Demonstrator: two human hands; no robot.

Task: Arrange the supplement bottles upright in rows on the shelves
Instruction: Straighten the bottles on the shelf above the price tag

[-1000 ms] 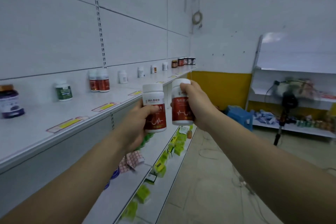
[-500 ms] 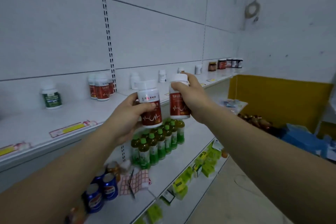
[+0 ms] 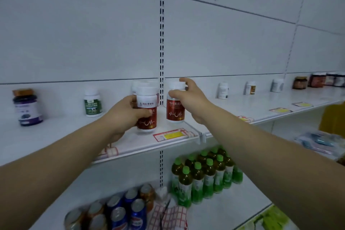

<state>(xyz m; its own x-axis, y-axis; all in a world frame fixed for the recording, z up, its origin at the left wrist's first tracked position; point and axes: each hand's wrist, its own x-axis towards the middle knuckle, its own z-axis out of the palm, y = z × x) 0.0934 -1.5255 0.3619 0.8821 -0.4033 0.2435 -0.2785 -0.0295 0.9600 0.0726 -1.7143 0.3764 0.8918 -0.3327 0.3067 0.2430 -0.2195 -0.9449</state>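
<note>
My left hand grips a red-labelled white supplement bottle, held upright at the white upper shelf, just in front of more bottles of the same kind. My right hand holds a second red-labelled bottle by its cap and shoulder, upright, its base at the shelf surface a short way to the right of the first. Whether either bottle's base rests on the shelf I cannot tell.
Along the same shelf stand a green-labelled bottle, a dark purple jar, single white bottles and dark jars far right. Yellow price tags line its edge. Below are green drink bottles and blue cans.
Both hands have moved from mid-air up and forward to the upper shelf, carrying the two red-labelled bottles to its surface. My view has turned left to face the shelf.
</note>
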